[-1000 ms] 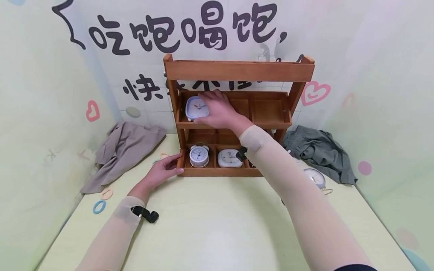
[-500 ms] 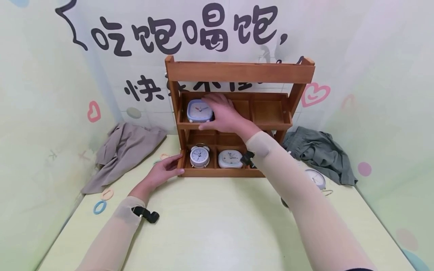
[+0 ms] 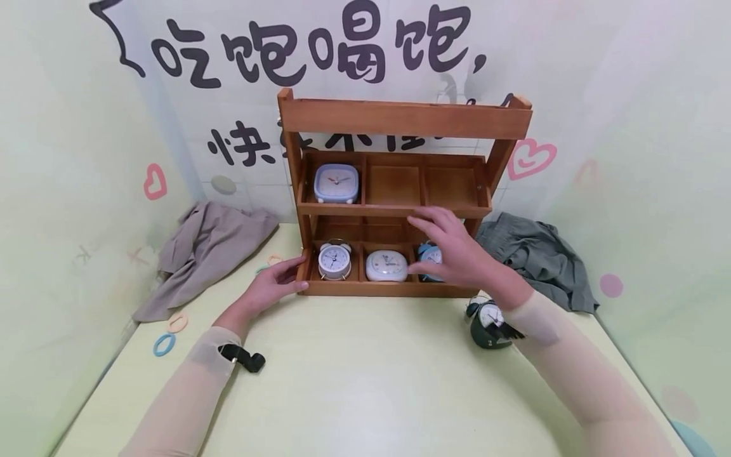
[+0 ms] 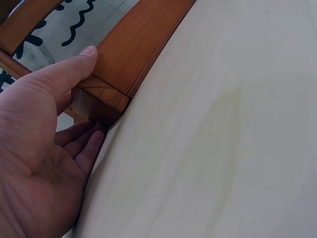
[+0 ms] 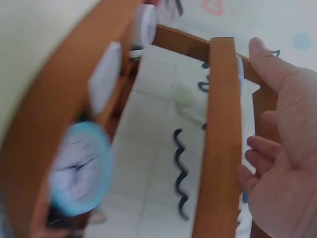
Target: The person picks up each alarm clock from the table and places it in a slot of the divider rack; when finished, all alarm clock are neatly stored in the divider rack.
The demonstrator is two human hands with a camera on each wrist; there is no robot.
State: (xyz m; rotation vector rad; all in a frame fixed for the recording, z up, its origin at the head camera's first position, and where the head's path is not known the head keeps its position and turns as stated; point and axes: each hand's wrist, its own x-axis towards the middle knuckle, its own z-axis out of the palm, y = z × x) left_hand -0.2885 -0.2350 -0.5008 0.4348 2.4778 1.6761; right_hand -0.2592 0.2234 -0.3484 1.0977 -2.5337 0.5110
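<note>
A brown wooden two-tier shelf (image 3: 400,119) stands at the back of the table. My left hand (image 3: 273,287) holds its lower left corner, thumb on the front and fingers at the side; the left wrist view shows this grip on the shelf corner (image 4: 126,59). My right hand (image 3: 459,254), fingers spread and holding nothing, hovers before the lower right compartment. A blue square alarm clock (image 3: 336,184) sits in the upper left compartment. Below stand a white twin-bell clock (image 3: 334,261), a white rounded clock (image 3: 386,265) and a light blue clock (image 3: 429,255), partly hidden by my right hand.
A dark green twin-bell clock (image 3: 490,327) stands on the table by my right wrist. Crumpled cloths lie on both sides, a taupe one (image 3: 211,254) and a grey-green one (image 3: 539,260). Blue (image 3: 164,344) and peach rings (image 3: 177,322) lie at the left.
My right hand has let go of the blue square clock and moved down and right, leaving it in the upper left compartment. The dark green clock has come into fuller view. My left hand stays put.
</note>
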